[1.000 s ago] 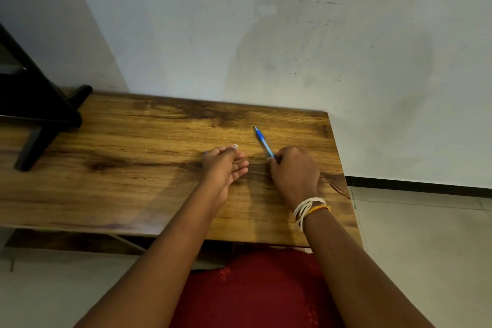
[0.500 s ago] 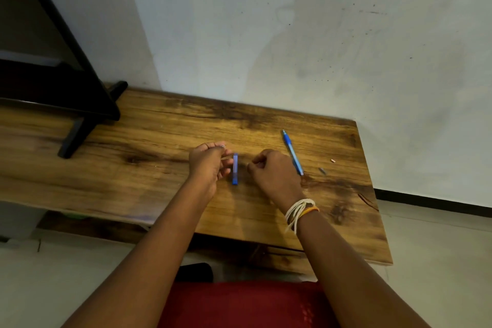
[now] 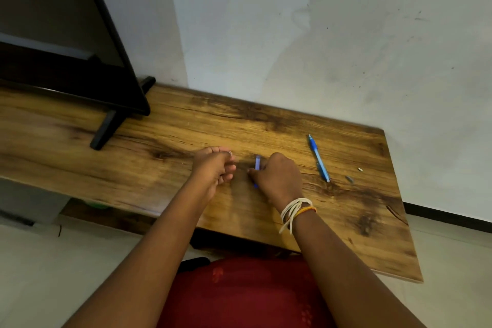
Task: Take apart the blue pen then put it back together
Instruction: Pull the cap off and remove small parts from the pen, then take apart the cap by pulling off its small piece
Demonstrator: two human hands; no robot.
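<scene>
Blue barrel (image 3: 257, 165): light, stiff, slick plastic; hold mid-length.
Right hand (image 3: 279, 178): grip pinches barrel.
Left hand (image 3: 214, 166): curled; contents unclear.
Pen (image 3: 318, 158): on table (image 3: 372, 221).

Wooden table (image 3: 186, 130) abuts a scuffed white wall (image 3: 292, 34) at 12 o'clock. Black stand (image 3: 111, 117) at 10 o'clock. Pale tiled floor (image 3: 452, 261) at 4 o'clock.

Desk (image 3: 186, 128) against wall. Monitor stand (image 3: 106, 125) far left. Both hands mid-desk: left hand (image 3: 213, 168) left of right hand (image 3: 279, 178), pen barrel (image 3: 257, 163) between them, possibly under right fingers. Pen refill (image 3: 318, 158) right; two small parts (image 3: 349, 179) beyond.
</scene>
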